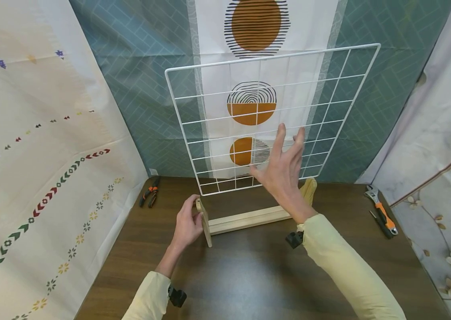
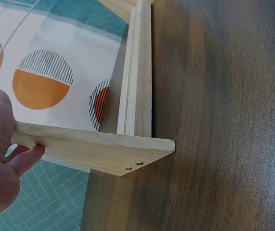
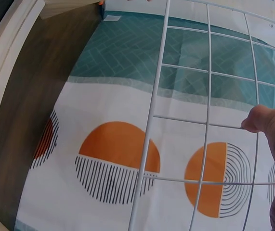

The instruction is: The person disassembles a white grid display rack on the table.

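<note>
A wooden stand (image 1: 249, 220) with two side boards and a crossbar rests on the table. My left hand (image 1: 187, 224) grips the upper end of its left side board (image 2: 94, 147), fingers on the outer face. Two metal screw heads show near that board's lower end. A white wire grid (image 1: 273, 57) rises behind the crossbar, its lower edge near the side boards' upper ends. My right hand (image 1: 283, 173) is spread in front of the grid's lower right part. In the right wrist view its thumb (image 3: 260, 119) lies close to the wires; contact is hard to tell.
Orange-and-black pliers (image 1: 151, 192) lie at the table's back left. At the right edge are an adjustable wrench (image 1: 381, 209) with an orange handle and a dark-handled tool (image 1: 382, 226). Patterned cloths hang behind and at both sides.
</note>
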Tool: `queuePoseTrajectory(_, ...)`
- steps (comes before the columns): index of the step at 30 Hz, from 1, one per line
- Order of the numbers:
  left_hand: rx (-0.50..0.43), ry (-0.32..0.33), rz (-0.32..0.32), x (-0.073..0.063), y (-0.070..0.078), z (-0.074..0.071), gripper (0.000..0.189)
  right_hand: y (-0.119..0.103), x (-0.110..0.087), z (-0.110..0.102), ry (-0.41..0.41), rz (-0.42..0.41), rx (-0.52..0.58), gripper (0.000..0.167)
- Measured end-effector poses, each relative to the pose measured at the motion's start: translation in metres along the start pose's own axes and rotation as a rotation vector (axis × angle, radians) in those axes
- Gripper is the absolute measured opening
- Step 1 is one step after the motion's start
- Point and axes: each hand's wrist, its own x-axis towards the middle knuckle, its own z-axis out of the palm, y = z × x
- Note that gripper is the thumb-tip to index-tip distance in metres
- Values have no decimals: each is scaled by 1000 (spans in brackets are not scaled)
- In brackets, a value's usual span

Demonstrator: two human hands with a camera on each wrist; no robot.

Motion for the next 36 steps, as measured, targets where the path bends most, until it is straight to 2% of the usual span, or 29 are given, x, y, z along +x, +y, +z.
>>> queuePoseTrajectory(9, 7, 2, -7, 0, 0, -1, 61, 10, 3, -4, 48, -13, -6, 128)
queuePoseTrajectory(17, 17, 18, 11, -1, 2, -2, 59, 18, 4, -11, 27, 5, -15, 126)
queuePoseTrajectory(27, 4, 20, -18, -4, 4, -3, 59, 28, -1, -15, 15, 35, -29, 126)
queuePoseTrajectory(36, 3, 11, -70, -6, 6, -5, 60, 40, -8, -18, -5, 60, -40, 126)
